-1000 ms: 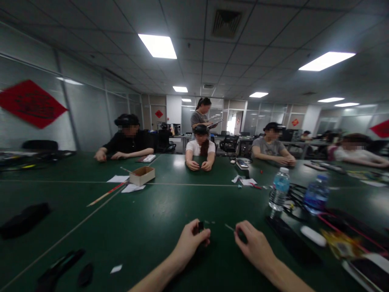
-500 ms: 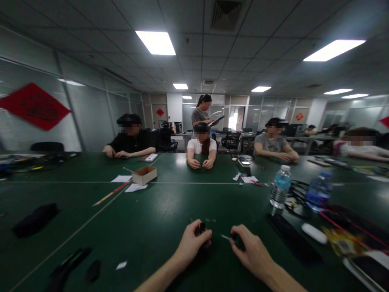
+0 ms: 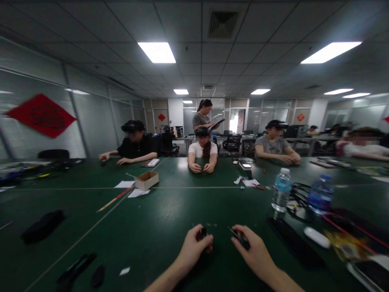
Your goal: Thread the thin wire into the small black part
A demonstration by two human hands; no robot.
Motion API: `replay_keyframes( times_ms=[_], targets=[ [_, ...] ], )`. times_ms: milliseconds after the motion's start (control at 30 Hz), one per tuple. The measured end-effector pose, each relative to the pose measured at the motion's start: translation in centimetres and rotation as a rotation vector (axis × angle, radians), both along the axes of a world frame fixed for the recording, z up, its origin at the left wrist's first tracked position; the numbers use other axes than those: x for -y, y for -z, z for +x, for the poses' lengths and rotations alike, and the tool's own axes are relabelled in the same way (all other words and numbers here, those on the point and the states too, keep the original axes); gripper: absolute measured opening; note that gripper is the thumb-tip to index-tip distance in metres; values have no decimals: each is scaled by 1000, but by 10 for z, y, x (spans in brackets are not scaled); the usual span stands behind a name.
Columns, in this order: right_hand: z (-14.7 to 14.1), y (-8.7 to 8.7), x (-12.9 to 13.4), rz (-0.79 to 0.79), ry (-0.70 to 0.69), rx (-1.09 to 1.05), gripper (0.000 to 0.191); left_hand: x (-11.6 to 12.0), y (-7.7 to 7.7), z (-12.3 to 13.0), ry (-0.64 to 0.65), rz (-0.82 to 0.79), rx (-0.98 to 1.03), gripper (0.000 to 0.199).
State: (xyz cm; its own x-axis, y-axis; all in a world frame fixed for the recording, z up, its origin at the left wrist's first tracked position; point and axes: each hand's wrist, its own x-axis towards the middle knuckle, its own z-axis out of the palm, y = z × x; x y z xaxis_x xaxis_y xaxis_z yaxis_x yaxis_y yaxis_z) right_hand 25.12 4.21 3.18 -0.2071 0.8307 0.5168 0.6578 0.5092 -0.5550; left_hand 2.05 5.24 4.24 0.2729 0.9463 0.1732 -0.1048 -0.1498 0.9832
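My left hand (image 3: 194, 246) is closed on a small black block-shaped piece (image 3: 204, 232), which shows between the thumb and the fingers. To its right, my right hand (image 3: 254, 248) grips a slim dark tool (image 3: 244, 241). A thin pointed tip sticks out of that tool toward the upper left; its exact kind is not clear. The two hands are apart, low over the green table (image 3: 170, 219), and the tip does not touch the black piece. A few tiny pale scraps (image 3: 212, 225) lie on the tabletop just beyond my hands.
On the right stand two water bottles (image 3: 281, 190), near a black cable coil, a long black case (image 3: 294, 243) and a white oval case (image 3: 317, 237). An open small box (image 3: 146, 180), a pencil (image 3: 114, 199) and dark items (image 3: 42, 227) lie left. Several people sit opposite.
The view has tipped slightly upward. My right hand has turned the tool, so more of its dark body shows. A person across at left has reached a hand outward.
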Motion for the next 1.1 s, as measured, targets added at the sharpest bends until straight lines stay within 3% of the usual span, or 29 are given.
replay_keyframes(
  times_ms=[300,600,833,1100],
  targets=[
    [-2,-6,6,4,-83,43,31,1,-6,-3,-6,-61,17,31],
    [-6,-8,-3,52,-12,71,24,-1,-7,-2,-4,11,-45,26],
    [-8,-11,-12,-31,-2,96,16,-13,-2,-7,49,5,-33,19],
    [1,-1,-12,-135,-54,132,18,-21,4,-13,81,-75,53,7]
  ],
)
